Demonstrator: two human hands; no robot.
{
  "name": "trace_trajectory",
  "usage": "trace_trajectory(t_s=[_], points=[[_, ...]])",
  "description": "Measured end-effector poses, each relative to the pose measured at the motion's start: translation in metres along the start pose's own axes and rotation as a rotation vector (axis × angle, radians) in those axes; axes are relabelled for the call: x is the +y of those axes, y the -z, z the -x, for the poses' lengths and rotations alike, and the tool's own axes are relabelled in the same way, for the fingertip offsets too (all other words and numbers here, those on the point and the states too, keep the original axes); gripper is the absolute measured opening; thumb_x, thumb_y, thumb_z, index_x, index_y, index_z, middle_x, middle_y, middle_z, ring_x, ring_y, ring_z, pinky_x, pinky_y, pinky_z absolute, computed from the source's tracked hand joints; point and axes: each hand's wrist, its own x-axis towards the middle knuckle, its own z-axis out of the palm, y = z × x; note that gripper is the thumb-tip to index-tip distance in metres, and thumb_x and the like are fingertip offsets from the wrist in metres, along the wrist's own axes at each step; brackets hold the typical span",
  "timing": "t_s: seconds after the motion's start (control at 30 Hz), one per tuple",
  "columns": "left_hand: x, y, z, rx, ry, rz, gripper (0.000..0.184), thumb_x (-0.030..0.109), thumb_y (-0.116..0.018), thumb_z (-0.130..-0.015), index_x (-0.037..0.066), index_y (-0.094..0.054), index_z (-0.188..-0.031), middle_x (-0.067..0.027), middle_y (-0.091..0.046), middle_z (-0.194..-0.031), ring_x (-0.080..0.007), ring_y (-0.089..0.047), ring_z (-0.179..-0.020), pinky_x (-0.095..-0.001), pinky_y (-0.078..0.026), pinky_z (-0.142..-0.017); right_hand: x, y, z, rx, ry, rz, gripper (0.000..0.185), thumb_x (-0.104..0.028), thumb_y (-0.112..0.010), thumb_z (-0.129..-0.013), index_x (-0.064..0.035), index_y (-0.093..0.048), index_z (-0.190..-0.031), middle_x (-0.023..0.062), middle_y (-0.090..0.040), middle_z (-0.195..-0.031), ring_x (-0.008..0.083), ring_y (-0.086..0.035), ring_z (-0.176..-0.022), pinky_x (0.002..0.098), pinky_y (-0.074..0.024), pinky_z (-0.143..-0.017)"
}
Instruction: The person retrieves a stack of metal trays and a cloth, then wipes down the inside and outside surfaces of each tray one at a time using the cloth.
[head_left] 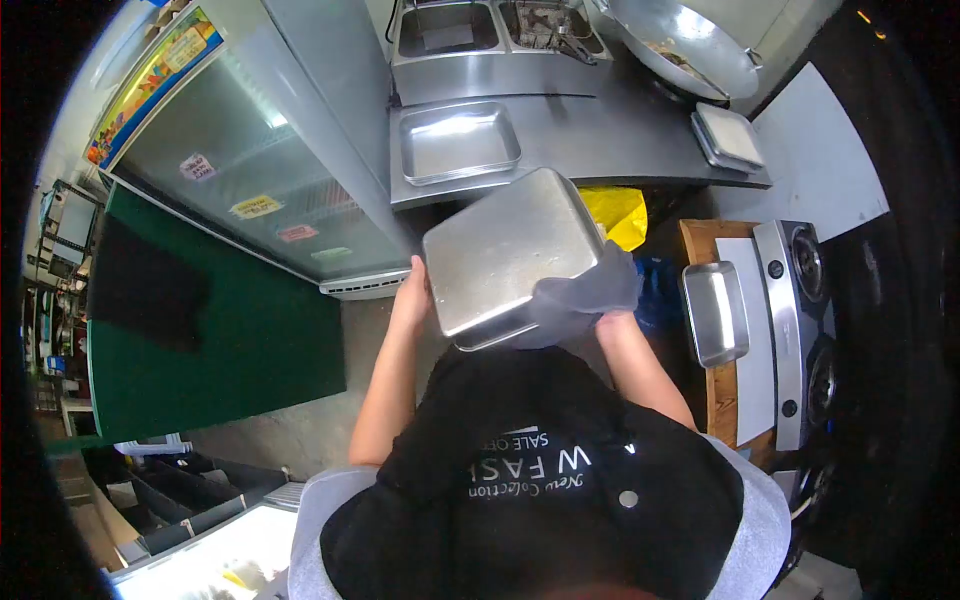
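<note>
A deep rectangular metal pan [510, 250] is held up before my chest, tilted, with a broad flat metal face toward the camera. My left hand [412, 295] is closed on its left edge, most of the fingers out of sight behind the metal. At the lower right corner a grey cloth [585, 295] lies against the pan. My right hand [615, 320] has hold of that cloth, its fingers mostly covered by the fabric. A second rim shows along the pan's lower edge; I cannot tell whether another pan is nested there.
Ahead, a steel counter [620, 130] bears a shallow metal tray [460, 145], a fryer [490, 70], a wok [690, 45] and stacked square containers [730, 135]. A glass-door fridge [260, 170] stands left. On the right are a metal pan [715, 315] and a two-burner stove [795, 335].
</note>
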Motion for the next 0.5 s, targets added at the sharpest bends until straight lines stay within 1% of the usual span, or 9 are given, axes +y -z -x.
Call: trace_trajectory(t_s=[0.03,0.13,0.2,0.27,0.3,0.33,0.4,0.43,0.5], points=[[-0.004,-0.004,0.007,0.019,-0.031,0.093,0.057,0.042,-0.029,-0.104,-0.006,-0.045,-0.131,-0.018,-0.053,-0.133,-0.0264,-0.048,-0.127,-0.0377,-0.038,-0.104,-0.009,0.014,-0.004,-0.033,0.181,0.453,0.053,-0.037,-0.071,-0.078,0.0,-0.057,-0.114,0.018,-0.064,-0.098,0.0325,-0.063,-0.092,0.041,-0.0513,-0.078],[-0.012,0.002,0.011,-0.146,0.012,0.552,0.047,0.032,-0.03,-0.104,-0.005,-0.045,-0.13,-0.018,-0.054,-0.131,-0.028,-0.049,-0.124,-0.0419,-0.038,-0.106,0.007,0.021,-0.011,-0.039,0.299,0.303,0.062,-0.041,-0.075,-0.068,0.0027,-0.059,-0.11,0.0237,-0.063,-0.094,0.0388,-0.062,-0.091,0.0438,-0.0505,-0.078],[-0.007,0.004,0.015,-0.173,0.053,0.578,0.043,0.026,-0.029,-0.104,-0.004,-0.042,-0.132,-0.0191,-0.051,-0.133,-0.0309,-0.049,-0.124,-0.0462,-0.037,-0.107,0.018,0.023,-0.023,0.009,0.411,0.31,0.053,-0.037,-0.07,-0.075,0.0033,-0.059,-0.108,0.0223,-0.065,-0.095,0.0392,-0.062,-0.093,0.044,-0.0504,-0.079],[0.004,0.002,0.025,-0.084,-0.036,0.631,0.043,0.025,-0.03,-0.103,-0.004,-0.042,-0.133,-0.0202,-0.049,-0.135,-0.0336,-0.048,-0.124,-0.0486,-0.038,-0.106,0.011,0.031,-0.045,-0.228,0.31,0.265,0.043,-0.032,-0.062,-0.083,0.0026,-0.059,-0.109,0.0212,-0.066,-0.102,0.0395,-0.062,-0.098,0.0442,-0.0503,-0.081],[0.018,-0.003,0.033,0.012,-0.085,0.647,0.044,0.025,-0.03,-0.102,-0.004,-0.042,-0.133,-0.021,-0.049,-0.135,-0.0352,-0.047,-0.124,-0.0497,-0.037,-0.106,0.006,0.033,-0.053,-0.276,0.171,-0.353,0.04,-0.032,-0.051,-0.092,-0.0003,-0.059,-0.115,0.0179,-0.067,-0.106,0.0359,-0.063,-0.1,0.0425,-0.0501,-0.085],[0.024,0.0,0.033,0.096,-0.152,0.636,0.044,0.025,-0.031,-0.102,-0.004,-0.042,-0.133,-0.0206,-0.05,-0.134,-0.0347,-0.049,-0.123,-0.0491,-0.038,-0.105,-0.002,0.041,-0.06,-0.278,0.175,-0.352,0.04,-0.032,-0.051,-0.092,-0.0003,-0.059,-0.115,0.0179,-0.067,-0.106,0.0359,-0.063,-0.1,0.0425,-0.0501,-0.085],[0.039,0.014,0.038,0.169,-0.244,0.644,0.043,0.023,-0.033,-0.101,-0.005,-0.043,-0.133,-0.0208,-0.052,-0.133,-0.0338,-0.05,-0.122,-0.0481,-0.04,-0.104,-0.019,0.065,-0.073,-0.338,-0.294,-1.372,0.048,-0.045,-0.044,-0.096,-0.0081,-0.059,-0.122,0.0114,-0.064,-0.117,0.0292,-0.06,-0.109,0.0406,-0.0477,-0.093],[0.04,0.029,0.035,0.15,-0.315,0.623,0.043,0.023,-0.035,-0.101,-0.005,-0.043,-0.133,-0.0209,-0.052,-0.132,-0.033,-0.051,-0.122,-0.0474,-0.041,-0.103,-0.033,0.078,-0.083,-0.331,-0.289,-1.367,0.048,-0.045,-0.044,-0.096,-0.0081,-0.059,-0.122,0.0114,-0.064,-0.117,0.0292,-0.06,-0.109,0.0406,-0.0477,-0.093],[0.042,0.044,0.04,0.13,-0.45,0.585,0.043,0.021,-0.041,-0.099,-0.006,-0.043,-0.132,-0.021,-0.053,-0.131,-0.0318,-0.054,-0.119,-0.046,-0.044,-0.101,-0.078,0.104,-0.102,-0.082,0.052,-0.753,0.044,-0.041,-0.049,-0.092,-0.0076,-0.059,-0.12,0.0119,-0.063,-0.114,0.0305,-0.058,-0.107,0.0406,-0.0452,-0.093]])
